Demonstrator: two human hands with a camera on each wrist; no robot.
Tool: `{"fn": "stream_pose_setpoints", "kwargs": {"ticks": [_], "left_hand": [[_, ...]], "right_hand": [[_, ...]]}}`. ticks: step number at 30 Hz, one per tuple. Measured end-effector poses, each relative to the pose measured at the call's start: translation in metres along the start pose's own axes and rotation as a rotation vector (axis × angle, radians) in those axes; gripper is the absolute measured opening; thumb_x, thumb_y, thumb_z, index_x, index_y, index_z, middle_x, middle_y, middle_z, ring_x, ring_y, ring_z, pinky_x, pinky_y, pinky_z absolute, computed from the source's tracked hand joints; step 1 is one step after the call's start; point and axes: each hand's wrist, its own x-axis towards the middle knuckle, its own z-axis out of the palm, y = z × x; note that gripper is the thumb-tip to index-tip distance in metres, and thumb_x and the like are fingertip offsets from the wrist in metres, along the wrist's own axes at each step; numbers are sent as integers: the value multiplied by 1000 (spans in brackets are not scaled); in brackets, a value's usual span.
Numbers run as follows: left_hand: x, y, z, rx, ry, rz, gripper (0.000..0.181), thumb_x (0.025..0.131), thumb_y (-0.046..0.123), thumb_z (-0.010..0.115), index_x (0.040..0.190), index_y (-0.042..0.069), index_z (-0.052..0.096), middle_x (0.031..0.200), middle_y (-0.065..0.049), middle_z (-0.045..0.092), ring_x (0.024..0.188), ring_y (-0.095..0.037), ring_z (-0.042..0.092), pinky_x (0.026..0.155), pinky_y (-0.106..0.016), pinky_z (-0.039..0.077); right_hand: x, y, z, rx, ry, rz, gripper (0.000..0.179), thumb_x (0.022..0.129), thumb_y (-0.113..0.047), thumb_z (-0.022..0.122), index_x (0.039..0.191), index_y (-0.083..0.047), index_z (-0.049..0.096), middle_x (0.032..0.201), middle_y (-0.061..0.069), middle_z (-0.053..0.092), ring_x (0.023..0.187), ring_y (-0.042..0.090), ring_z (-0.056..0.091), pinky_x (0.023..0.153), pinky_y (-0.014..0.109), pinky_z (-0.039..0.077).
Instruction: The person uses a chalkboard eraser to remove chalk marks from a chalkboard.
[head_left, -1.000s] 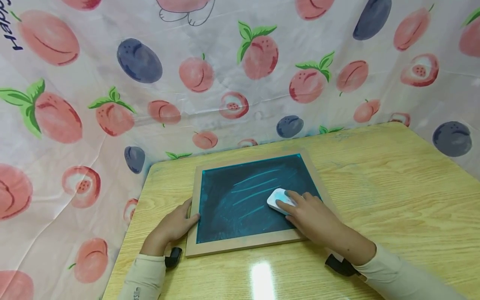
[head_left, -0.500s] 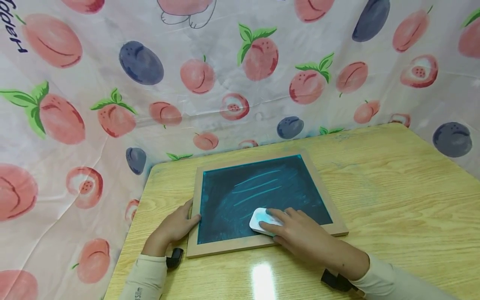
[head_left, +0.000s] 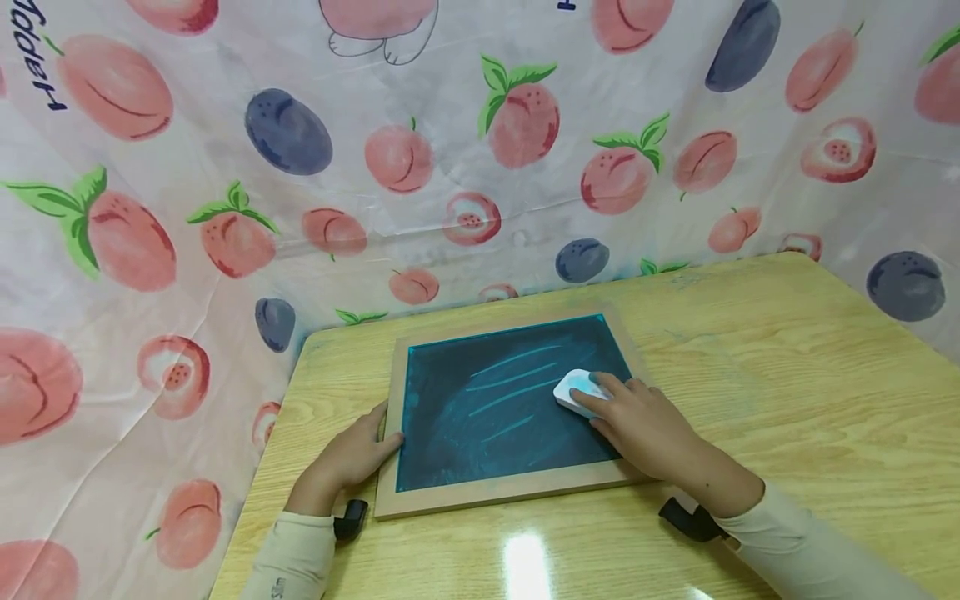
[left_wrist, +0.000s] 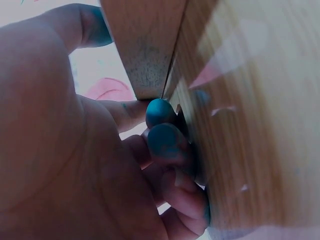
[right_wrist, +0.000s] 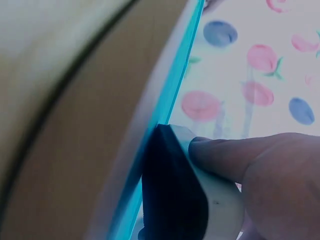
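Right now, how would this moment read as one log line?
left hand: holds chalkboard by left edge | right hand: holds white eraser on it | teal strokes: visible

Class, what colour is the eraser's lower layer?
The eraser's lower layer looks black or nearly so; the right wrist view shows it best.

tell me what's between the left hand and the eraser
In the head view: the wooden frame's left side, then the dark board surface with blue chalk lines.

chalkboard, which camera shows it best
The head view: it shows the chalkboard nearly whole, blue lines included. The left wrist view catches only a piece of its frame; the right wrist view, just one side, steeply slanted.
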Motion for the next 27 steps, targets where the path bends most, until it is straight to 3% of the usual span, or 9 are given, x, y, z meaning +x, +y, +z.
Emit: {"fn": "stream_pose_setpoints", "kwargs": {"ticks": [8, 16, 22, 27], "left_hand": [[0, 0, 0, 6, 4, -7, 71, 102, 36, 53, 161, 11, 21, 151, -19, 48, 124, -34, 58, 98, -54, 46], [-2, 1, -1, -4, 1, -8, 71, 102, 35, 53, 161, 10, 22, 149, -19, 50, 119, -31, 60, 96, -53, 47], [-2, 0, -1, 2, 3, -9, 71, 102, 36, 52, 161, 11, 22, 149, -20, 49, 120, -33, 59, 97, -54, 47], [0, 0, -2, 9, 4, -17, 72, 101, 37, 52, 161, 9, 22, 148, -22, 49, 116, -32, 61, 97, -53, 47]], "right_hand": [[1, 11, -5, 28, -53, 38, 43, 92, -19, 72, 135, -20, 66, 134, 24, 59, 93, 42, 64, 68, 51, 54], [-1, 7, -1, -2, -20, 21, 44, 90, -19, 74, 133, -18, 67, 131, 23, 60, 84, 37, 62, 64, 47, 53], [1, -8, 0, -1, -26, 3, 44, 89, -20, 76, 132, -21, 67, 131, 21, 61, 84, 36, 63, 67, 48, 53], [7, -34, 1, 3, -68, -30, 43, 92, -22, 73, 134, -22, 66, 135, 20, 59, 94, 40, 65, 74, 53, 56]]}}
